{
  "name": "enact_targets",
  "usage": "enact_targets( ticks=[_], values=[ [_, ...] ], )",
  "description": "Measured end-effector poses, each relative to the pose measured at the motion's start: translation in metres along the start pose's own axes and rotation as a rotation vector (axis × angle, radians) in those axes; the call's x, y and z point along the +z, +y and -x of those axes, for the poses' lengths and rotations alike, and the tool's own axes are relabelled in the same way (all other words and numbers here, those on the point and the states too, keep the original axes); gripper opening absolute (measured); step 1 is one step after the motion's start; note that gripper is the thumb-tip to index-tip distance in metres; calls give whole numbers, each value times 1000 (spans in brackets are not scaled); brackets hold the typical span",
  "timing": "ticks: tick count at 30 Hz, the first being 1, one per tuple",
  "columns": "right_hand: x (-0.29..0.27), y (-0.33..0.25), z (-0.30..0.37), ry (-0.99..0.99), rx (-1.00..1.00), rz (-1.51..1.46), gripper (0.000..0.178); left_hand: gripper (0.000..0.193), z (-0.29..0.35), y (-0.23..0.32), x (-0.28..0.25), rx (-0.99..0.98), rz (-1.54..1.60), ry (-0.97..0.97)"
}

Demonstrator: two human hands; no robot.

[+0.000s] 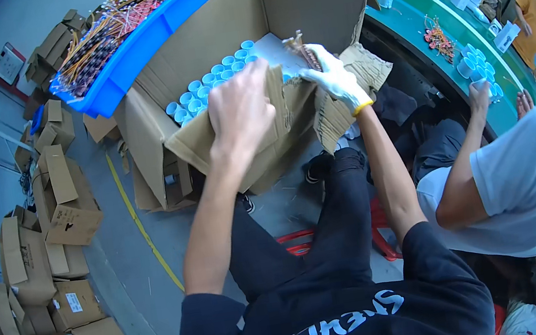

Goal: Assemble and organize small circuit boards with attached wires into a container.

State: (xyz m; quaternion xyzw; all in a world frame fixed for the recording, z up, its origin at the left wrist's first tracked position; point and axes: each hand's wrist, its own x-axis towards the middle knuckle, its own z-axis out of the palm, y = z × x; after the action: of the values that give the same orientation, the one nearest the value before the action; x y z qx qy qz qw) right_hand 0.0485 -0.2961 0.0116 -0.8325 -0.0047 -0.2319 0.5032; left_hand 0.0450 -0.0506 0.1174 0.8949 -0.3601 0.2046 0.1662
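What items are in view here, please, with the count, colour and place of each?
Open carton: one, brown, upper centre.
Carton cups: many, light blue, in rows inside it.
Held wire bundle: one, reddish-brown, above its near side.
Plastic bin: one, blue, upper left.
Bin wires: many, orange, red and black, heaped in it.
Conveyor line: one, green, upper right.
Line cups: several, light blue, on it.
Line wires: one bundle, red, on it.
Cardboard boxes: many, brown, left.
Floor stripe: one, yellow, left of centre.
Co-workers: at least three, white, orange and dark tops, right.
Shirt: one, black, lower centre.
Left hand: one, bare, at the carton's near flap.
Right hand: one, white-gloved, holding the bundle.
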Motion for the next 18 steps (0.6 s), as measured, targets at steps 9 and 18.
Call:
enact_targets(
  ticks=[9, 18],
  values=[
    [20, 8, -5, -7, 102, 94, 52, 11, 26, -8, 14, 382, 47, 218],
    [38, 7, -13, 134, 110, 281, 50, 12, 65, -5, 38, 495, 94, 391]
  ],
)
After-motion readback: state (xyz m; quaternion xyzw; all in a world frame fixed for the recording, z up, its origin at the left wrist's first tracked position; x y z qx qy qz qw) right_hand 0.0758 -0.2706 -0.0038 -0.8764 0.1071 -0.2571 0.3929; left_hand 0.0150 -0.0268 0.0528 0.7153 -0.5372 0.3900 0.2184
